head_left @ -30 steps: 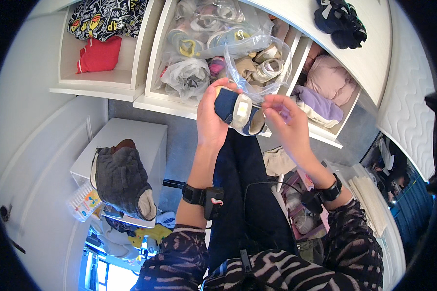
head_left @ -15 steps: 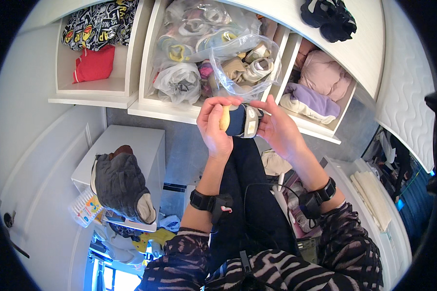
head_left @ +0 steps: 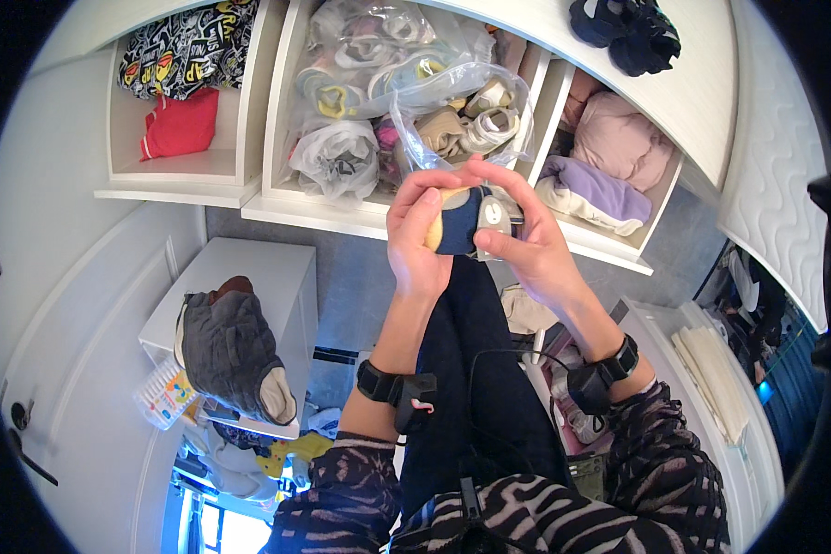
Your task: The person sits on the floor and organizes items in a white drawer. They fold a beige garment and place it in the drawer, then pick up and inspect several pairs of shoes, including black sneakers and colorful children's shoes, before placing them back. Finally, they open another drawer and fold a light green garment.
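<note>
Over my lap I hold a small child's shoe (head_left: 460,224), navy blue with a beige strap and a yellow end. My left hand (head_left: 417,242) is closed around the yellow end. My right hand (head_left: 537,249) grips the strap end, its thumb on top and its fingers curled over the far side. Just beyond my hands is an open white middle drawer (head_left: 314,214). Inside it, a clear plastic bag (head_left: 379,69) holds several small shoes, and beside it lies a crumpled whitish plastic bag (head_left: 337,159).
The left drawer (head_left: 175,192) holds a red cloth (head_left: 181,125) and a patterned one. Folded pink (head_left: 623,138) and purple clothes lie in the right drawer. Black shoes (head_left: 630,32) rest on top. A grey garment (head_left: 231,355) drapes over a white cabinet (head_left: 249,257) at left.
The shoe has turned between my hands, showing more of its navy side. My right hand has gone from spread fingers to a grip on the strap end.
</note>
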Demonstrator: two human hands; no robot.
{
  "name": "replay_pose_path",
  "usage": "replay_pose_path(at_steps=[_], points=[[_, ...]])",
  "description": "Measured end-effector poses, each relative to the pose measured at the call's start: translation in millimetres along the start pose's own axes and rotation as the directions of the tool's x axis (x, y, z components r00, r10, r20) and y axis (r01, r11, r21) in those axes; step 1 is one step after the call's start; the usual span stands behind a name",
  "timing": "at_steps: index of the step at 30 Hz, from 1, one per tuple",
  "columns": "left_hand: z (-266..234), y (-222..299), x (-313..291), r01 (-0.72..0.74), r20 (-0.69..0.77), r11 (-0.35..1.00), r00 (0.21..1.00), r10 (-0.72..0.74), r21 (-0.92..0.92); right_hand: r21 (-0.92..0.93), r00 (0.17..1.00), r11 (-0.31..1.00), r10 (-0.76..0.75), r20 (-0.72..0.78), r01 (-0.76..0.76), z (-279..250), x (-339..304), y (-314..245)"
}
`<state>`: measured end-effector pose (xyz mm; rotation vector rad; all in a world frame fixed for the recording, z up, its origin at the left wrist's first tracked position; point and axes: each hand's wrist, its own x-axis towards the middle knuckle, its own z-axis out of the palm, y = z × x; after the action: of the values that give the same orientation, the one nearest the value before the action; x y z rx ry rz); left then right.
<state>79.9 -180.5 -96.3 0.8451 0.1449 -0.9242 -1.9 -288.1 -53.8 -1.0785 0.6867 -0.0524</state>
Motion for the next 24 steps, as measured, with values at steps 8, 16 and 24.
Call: replay_pose_path(at_steps=[8,16,24], points=[[4,15,-4,0.316,0.02,0.948,0.948,-0.317,0.046,-0.473,0.981,0.86,-0.167,0.099,0.194,-9,-8,-11],[4,25,-13,0.262,-0.09,0.917,0.965,-0.246,0.3,-0.163,0.99,0.977,-0.141,-0.03,0.135,-24,-6,-3],[21,9,-21,-0.012,-0.034,0.577,0.997,0.068,0.816,0.128,0.974,0.991,0.076,-0.214,-0.049,-29,2,16]])
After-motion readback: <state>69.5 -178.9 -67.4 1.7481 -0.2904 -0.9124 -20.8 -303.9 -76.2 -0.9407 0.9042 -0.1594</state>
